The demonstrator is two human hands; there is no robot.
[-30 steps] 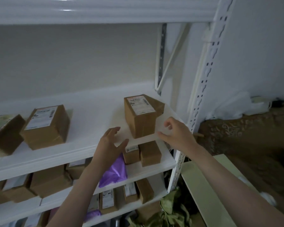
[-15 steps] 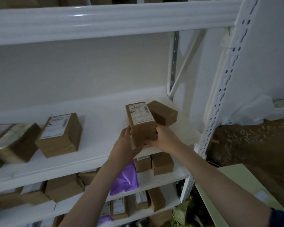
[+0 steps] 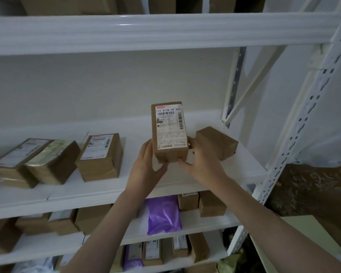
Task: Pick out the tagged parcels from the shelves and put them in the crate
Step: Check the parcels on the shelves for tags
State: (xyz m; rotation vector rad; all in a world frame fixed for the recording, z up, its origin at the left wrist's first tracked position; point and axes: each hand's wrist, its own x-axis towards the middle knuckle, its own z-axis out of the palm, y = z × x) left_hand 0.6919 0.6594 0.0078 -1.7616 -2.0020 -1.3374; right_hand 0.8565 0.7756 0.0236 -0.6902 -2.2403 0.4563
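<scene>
A brown cardboard parcel (image 3: 169, 133) is held up between both hands, above the front part of the white shelf (image 3: 106, 191). Its lower left edge is gripped by the left hand (image 3: 146, 166), with the thumb curled under the bottom and the fingers hidden behind the box. Its lower right edge is gripped by the right hand (image 3: 200, 164), whose thumb is pressed against the bottom corner. The parcel is stood upright, with its labelled face turned toward the camera.

A white shipping label (image 3: 170, 127) is stuck over most of that face. "110 Q108-00 062" is printed near the top, under a small red strip; barcodes are seen below and along the right edge. The smaller print cannot be read.

The box is wrapped in clear tape. Another plain brown box (image 3: 218, 141) is left on the shelf just behind the right hand.
</scene>
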